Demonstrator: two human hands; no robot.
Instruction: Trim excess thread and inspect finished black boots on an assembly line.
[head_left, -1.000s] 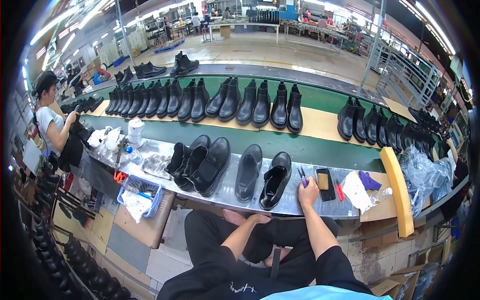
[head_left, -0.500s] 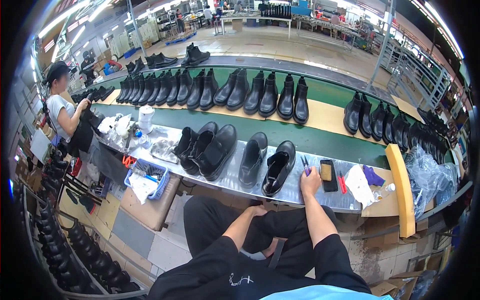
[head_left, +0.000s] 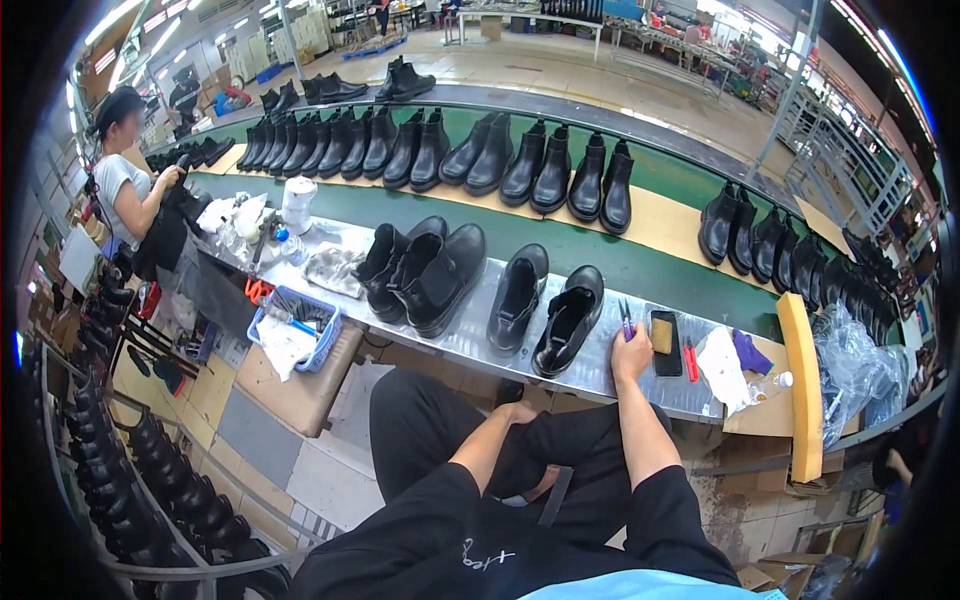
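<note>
My right hand point(head_left: 631, 357) is closed around purple-handled snips point(head_left: 627, 322), their pointed metal tips directed away from me over the metal bench top point(head_left: 455, 352). It rests near the bench's front edge, right of a black ankle boot point(head_left: 570, 322). Another black boot point(head_left: 517, 300) stands left of that one, and a further black pair point(head_left: 437, 282) stands beyond it. My left hand point(head_left: 522, 411) lies low over my lap, away from the bench; its fingers are too small and hidden to make out. A dark phone-like slab with a tan block point(head_left: 661, 337) lies beside my right hand.
Red-handled tool point(head_left: 690, 362), white cloth point(head_left: 722, 368) and yellow foam strip point(head_left: 803, 390) lie right. A blue basket point(head_left: 318, 349) sits left on a stool. Rows of black boots point(head_left: 480, 160) line the green conveyor point(head_left: 640, 260) behind. Another person point(head_left: 130, 195) works far left.
The whole view has tilted and shifted slightly, so the bench and boots sit a little higher and further right. My right hand keeps its hold on the snips; my left hand stays low.
</note>
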